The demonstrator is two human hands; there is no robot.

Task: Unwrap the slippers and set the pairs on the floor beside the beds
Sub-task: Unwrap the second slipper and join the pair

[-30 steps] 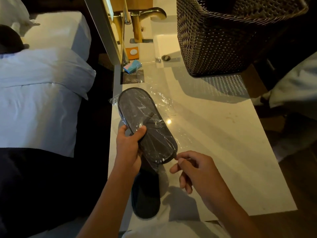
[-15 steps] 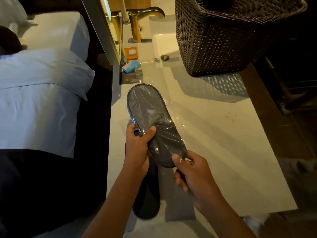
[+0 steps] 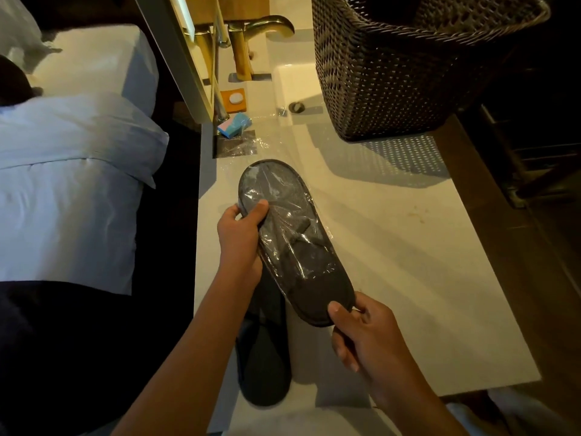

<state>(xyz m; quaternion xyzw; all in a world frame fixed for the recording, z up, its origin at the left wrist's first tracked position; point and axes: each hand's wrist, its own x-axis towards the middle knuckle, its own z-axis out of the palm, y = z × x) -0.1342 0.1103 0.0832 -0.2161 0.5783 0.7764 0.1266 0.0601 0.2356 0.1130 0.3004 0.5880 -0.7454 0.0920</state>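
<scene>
My left hand (image 3: pixel 240 234) pins the wrapped slippers (image 3: pixel 290 237) above the counter (image 3: pixel 393 262) so my right hand (image 3: pixel 361 335) can pinch the heel end, freeing the wrap (image 3: pixel 279 196).

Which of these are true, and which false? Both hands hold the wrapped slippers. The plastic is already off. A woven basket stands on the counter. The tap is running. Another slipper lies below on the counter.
1. Both the left hand and the right hand hold the slippers: true.
2. Plastic off: false, it covers them.
3. Basket on the counter: true.
4. Tap running: false, no water shows.
5. Another slipper below: true.
</scene>
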